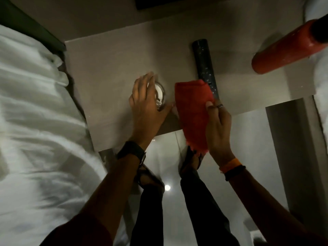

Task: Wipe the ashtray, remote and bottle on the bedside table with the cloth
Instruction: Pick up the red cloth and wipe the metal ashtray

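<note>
A round glass ashtray [160, 94] sits near the middle of the beige bedside table [110, 68]. My left hand [147, 105] lies over its left side, fingers curled around it. My right hand [219, 125] holds a folded red cloth [193, 110] by its right edge, hanging over the table's front edge. A long black remote [204, 63] lies behind the cloth, its near end covered by it. A red bottle [287, 52] with a dark cap stands at the table's right side.
A bed with white sheets [35, 121] borders the table on the left. Another white bed edge [321, 86] shows at the far right. Below the table is a glossy pale floor [248, 139] with my legs and sandalled feet.
</note>
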`<act>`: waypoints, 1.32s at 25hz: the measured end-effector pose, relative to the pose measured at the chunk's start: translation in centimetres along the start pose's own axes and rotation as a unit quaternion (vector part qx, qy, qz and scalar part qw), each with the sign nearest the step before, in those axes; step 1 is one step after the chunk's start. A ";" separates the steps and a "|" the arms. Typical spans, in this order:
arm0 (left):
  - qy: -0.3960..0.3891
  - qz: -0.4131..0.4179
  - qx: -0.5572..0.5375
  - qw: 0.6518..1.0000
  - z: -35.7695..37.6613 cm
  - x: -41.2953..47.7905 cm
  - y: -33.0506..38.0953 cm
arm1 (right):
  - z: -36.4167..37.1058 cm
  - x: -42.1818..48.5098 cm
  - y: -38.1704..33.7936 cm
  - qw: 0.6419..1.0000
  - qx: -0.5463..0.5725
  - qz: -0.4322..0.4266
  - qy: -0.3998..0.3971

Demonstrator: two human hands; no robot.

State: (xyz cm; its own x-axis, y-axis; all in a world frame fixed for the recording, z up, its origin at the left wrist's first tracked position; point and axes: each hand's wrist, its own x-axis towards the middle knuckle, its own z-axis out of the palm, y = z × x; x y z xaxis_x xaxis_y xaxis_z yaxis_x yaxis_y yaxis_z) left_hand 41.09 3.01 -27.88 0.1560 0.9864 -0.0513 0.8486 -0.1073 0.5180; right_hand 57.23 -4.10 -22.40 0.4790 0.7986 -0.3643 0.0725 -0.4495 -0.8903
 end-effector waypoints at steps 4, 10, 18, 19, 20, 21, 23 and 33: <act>0.061 -0.097 -0.225 0.968 2.1 0.4 6.7 | -5.6 3.8 -3.0 0.994 0.081 -0.015 0.070; 0.134 -0.209 -0.082 0.965 2.6 1.1 8.1 | -4.6 8.5 -3.7 0.997 -0.054 -0.049 -0.003; -0.015 -0.141 -0.058 0.988 0.2 0.6 -1.6 | 8.2 7.3 -1.8 0.825 -0.419 -0.338 -0.171; -0.008 -0.127 -0.082 0.988 0.1 0.4 -2.2 | 9.2 6.7 -1.0 0.790 -0.467 -0.334 -0.218; 0.001 -0.121 -0.095 0.988 0.1 0.3 -2.6 | 9.9 6.5 -0.2 0.765 -0.502 -0.319 -0.245; 0.005 -0.116 -0.101 0.988 0.1 0.4 -3.0 | 10.5 6.6 0.3 0.754 -0.526 -0.308 -0.245; 0.001 -0.121 -0.106 0.987 0.1 0.6 -3.6 | 11.6 7.3 0.5 0.741 -0.560 -0.286 -0.233; -0.012 -0.100 -0.069 0.993 0.2 -0.2 -4.5 | 12.4 5.8 -0.5 0.757 -0.578 -0.233 -0.197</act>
State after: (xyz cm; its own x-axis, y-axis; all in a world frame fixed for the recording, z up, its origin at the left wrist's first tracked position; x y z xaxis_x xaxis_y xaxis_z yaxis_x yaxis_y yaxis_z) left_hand 37.32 3.28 -30.38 0.0050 0.9827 -0.1853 0.7870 0.1104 0.6070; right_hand 49.14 5.71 -27.43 -0.1156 0.9329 -0.3411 0.9793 0.0495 -0.1965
